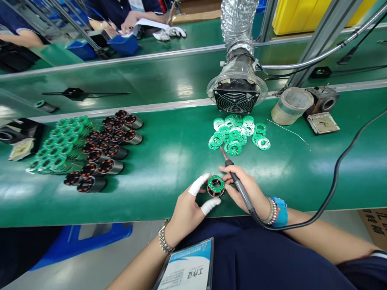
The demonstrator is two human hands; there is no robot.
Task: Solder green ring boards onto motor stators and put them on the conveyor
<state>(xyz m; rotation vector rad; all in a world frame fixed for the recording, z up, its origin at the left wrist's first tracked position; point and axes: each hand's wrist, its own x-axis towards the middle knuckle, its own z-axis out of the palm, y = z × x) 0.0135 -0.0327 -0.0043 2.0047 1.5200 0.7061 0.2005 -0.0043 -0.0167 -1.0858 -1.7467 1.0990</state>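
My left hand (189, 205), with white finger cots on thumb and index finger, grips a motor stator (215, 193) with copper windings. A round green circuit board (215, 183) with a centre hole sits on top of the stator. My right hand (246, 193) is closed around a soldering iron (241, 188), whose tip points away from me toward the loose boards. Fingertips of that hand also reach the right side of the ring board. Beyond the iron lies a pile of loose ring-shaped circuit boards (235, 135), green and white.
Several bare stators (110, 166) stand at left beside rows of stators topped with boards (60, 147). A fan with a foil duct (237, 94) hangs behind the pile. At right are a tub (292, 105), solder wire (288, 131), an iron stand (325, 102) and the iron's cable (335, 177).
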